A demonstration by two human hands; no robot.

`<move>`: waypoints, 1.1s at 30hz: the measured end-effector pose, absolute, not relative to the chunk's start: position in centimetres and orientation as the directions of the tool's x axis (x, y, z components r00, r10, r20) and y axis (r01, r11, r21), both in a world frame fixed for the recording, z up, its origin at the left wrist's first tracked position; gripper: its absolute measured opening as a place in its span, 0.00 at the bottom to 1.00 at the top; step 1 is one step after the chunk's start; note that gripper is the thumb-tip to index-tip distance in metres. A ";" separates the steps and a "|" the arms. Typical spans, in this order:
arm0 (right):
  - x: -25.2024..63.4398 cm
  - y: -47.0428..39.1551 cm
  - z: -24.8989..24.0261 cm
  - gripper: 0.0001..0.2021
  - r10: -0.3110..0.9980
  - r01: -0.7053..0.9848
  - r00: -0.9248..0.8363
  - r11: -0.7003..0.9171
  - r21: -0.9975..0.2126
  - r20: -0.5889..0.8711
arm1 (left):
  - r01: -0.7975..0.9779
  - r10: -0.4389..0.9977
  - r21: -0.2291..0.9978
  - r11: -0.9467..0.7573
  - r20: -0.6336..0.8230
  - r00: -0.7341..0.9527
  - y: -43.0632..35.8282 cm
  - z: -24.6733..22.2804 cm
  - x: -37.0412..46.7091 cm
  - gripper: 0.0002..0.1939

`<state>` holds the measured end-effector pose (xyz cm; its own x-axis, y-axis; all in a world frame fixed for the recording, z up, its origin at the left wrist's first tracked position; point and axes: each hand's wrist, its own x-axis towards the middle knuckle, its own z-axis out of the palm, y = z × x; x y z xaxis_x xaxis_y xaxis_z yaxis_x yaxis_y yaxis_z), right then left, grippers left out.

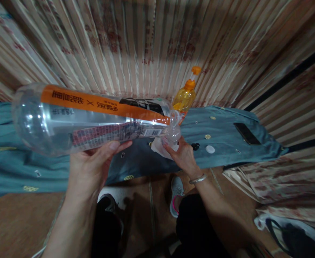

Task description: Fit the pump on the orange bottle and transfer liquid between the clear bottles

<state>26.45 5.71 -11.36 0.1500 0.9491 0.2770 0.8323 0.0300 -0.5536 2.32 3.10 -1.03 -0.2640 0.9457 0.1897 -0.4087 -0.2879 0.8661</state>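
A large clear plastic bottle [101, 122] with an orange label lies sideways in the air above the green-blue cloth. My left hand [94, 161] supports it from below, thumb and a finger against its side. At the bottle's neck end, my right hand [183, 154] is closed on a white tissue [161, 147], touching a clear, rounded plastic part there. Behind the neck stands a pump bottle [184, 98] of yellow liquid with an orange top. A white round cap [210, 149] and a small black object [195, 146] rest on the cloth right of my right hand.
A dark phone [246, 133] lies on the right part of the cloth-covered surface [222, 122]. Pleated curtains [136, 46] hang behind it and at the right. A white and black bag [294, 233] is at the lower right.
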 end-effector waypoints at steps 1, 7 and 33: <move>26.4 5.7 -11.3 0.29 0.950 0.831 0.152 0.028 -0.556 0.274 | -0.411 0.945 0.865 -0.290 0.191 -0.266 3.1 -1.0 2.3 0.17; 26.4 5.7 -11.2 0.29 0.955 0.829 0.153 0.015 -0.558 0.253 | -0.406 0.939 0.862 -0.303 0.198 -0.281 3.0 -1.0 2.5 0.16; 26.4 5.6 -11.2 0.28 0.954 0.818 0.164 0.011 -0.575 0.253 | -0.376 0.934 0.870 -0.319 0.221 -0.281 2.9 -0.7 2.6 0.11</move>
<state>26.45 5.59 -11.17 0.1643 0.9535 0.2526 0.8184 0.0112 -0.5746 2.63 2.88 -0.66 -0.2809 0.9340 0.2207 -0.3760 -0.3187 0.8701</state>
